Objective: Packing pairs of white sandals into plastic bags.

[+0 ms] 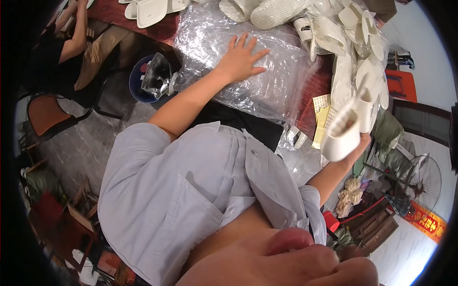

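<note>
My left hand point(241, 59) lies flat with fingers spread on a broad pile of clear plastic bags point(272, 90) on the dark red table point(312, 107). At the right, my right hand point(362, 144) grips white slippers point(339, 136) from behind; most of its fingers are hidden by them. Two slippers appear to be held together, their openings showing. Close beside them lies a heap of white slippers point(341, 76), some looking wrapped in clear plastic. Slips of yellow printed paper point(321, 121) rest at the table's edge, left of the held slippers.
More white slippers point(152, 12) lie at the table's far left. A blue bin point(138, 86) stands below that edge, near an orange-seated chair point(47, 114). Another person's arm point(76, 40) shows at upper left. To the right are a red stool point(400, 86) and a standing fan point(422, 181).
</note>
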Demonstrator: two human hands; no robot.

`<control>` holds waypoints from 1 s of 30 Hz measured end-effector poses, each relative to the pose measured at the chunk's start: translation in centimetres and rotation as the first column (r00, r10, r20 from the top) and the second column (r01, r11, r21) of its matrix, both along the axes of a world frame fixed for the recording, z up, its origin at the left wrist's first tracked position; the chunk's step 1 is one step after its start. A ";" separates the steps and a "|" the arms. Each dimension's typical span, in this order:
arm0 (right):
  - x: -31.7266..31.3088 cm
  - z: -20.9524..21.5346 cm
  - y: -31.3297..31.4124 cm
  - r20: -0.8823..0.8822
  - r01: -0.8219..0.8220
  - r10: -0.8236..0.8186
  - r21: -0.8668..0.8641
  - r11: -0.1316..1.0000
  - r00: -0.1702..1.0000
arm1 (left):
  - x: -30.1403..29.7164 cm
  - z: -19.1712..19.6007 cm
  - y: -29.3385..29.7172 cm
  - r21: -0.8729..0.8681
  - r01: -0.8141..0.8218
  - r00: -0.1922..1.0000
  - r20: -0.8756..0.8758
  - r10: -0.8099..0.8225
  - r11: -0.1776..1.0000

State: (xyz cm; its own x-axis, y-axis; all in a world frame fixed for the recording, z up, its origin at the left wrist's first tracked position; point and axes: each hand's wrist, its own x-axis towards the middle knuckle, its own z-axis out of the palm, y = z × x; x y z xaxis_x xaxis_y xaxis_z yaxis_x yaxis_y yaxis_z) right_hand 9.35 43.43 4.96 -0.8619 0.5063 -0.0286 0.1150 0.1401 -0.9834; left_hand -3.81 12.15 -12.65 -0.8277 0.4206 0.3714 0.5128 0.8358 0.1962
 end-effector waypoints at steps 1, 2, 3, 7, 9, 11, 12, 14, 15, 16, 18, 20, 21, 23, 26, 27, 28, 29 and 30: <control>0.8 0.2 0.1 -0.088 -0.050 0.041 -0.102 0.994 0.995 | -0.2 0.0 0.3 0.009 0.008 1.000 -0.006 -0.008 1.000; 1.3 0.5 0.0 -0.182 -0.111 0.075 -0.195 0.974 0.981 | -0.5 0.1 0.5 0.019 0.024 1.000 -0.015 -0.024 1.000; 1.6 0.9 -4.2 -0.290 -0.141 -0.023 -0.532 0.835 0.957 | -0.4 -0.3 0.0 -0.009 0.000 1.000 -0.010 0.000 1.000; 2.3 -0.9 -6.8 -0.253 -0.276 0.144 -0.625 0.730 0.957 | -1.0 0.2 0.1 -0.055 0.001 0.998 0.069 0.003 0.999; 1.5 -2.4 -11.1 -0.247 -0.377 0.288 -0.676 0.633 0.925 | -1.6 -2.5 -0.4 -0.147 -0.043 0.999 -0.028 0.039 0.988; -0.2 -3.2 -15.9 -0.257 -0.478 0.440 -0.704 0.525 0.861 | -2.6 -7.5 -0.8 -0.300 -0.156 0.977 -0.187 0.102 0.941; -1.2 -3.9 -18.4 -0.260 -0.517 0.510 -0.717 0.467 0.820 | -2.9 -9.6 -0.8 -0.369 -0.219 0.957 -0.264 0.124 0.903; -5.2 -7.3 -26.7 -0.267 -0.559 0.609 -0.748 0.358 0.747 | -1.4 -5.5 1.2 0.022 -0.014 0.997 -0.079 0.016 1.000; -5.5 -7.3 -29.2 -0.273 -0.590 0.677 -0.753 0.293 0.684 | -1.0 -3.9 1.3 -0.009 -0.020 1.000 -0.017 0.020 1.000; -6.2 -7.7 -29.8 -0.266 -0.600 0.744 -0.769 0.220 0.613 | -0.8 -3.4 0.8 -0.043 -0.032 0.997 0.067 0.035 0.999; -9.7 -13.2 -29.1 -0.316 -0.645 0.883 -0.764 -0.019 0.348 | -0.1 -1.3 0.8 -0.026 -0.015 0.997 0.077 0.017 1.000; -10.6 -12.4 -25.8 0.196 -0.751 0.731 0.040 0.660 0.653 | 0.2 -1.3 0.2 0.251 0.041 0.990 0.120 -0.073 0.967; -10.7 -10.1 -25.0 -0.031 -0.419 0.585 -0.729 0.542 0.811 | 0.2 -1.4 -0.1 0.387 0.066 0.983 0.132 -0.127 0.920; -8.6 -3.8 -24.1 -0.019 -0.514 0.591 -0.519 0.684 0.806 | 0.3 -1.4 -0.8 0.631 0.098 0.961 0.141 -0.238 0.770; -11.2 -5.4 -20.2 -0.072 -0.393 0.424 -0.541 0.743 0.903 | -0.6 -2.0 -0.8 0.570 0.151 0.963 0.101 -0.251 0.807; -12.4 -7.2 -18.4 -0.070 -0.390 0.399 -0.419 0.820 0.914 | -0.8 -1.5 -0.4 0.417 0.108 0.984 0.084 -0.156 0.903; -13.5 -9.3 -16.6 -0.069 -0.379 0.375 -0.289 0.879 0.924 | -1.0 -1.0 0.1 0.251 0.049 0.997 0.049 -0.063 0.967; -14.3 -11.0 -15.2 -0.062 -0.383 0.381 -0.035 0.923 0.923 | -1.2 -1.3 0.2 0.178 0.018 0.998 0.050 -0.027 0.984; -14.9 -13.1 -13.5 -0.050 -0.365 0.384 0.221 0.904 0.922 | -1.3 -1.1 0.4 0.176 0.016 0.997 0.071 -0.029 0.984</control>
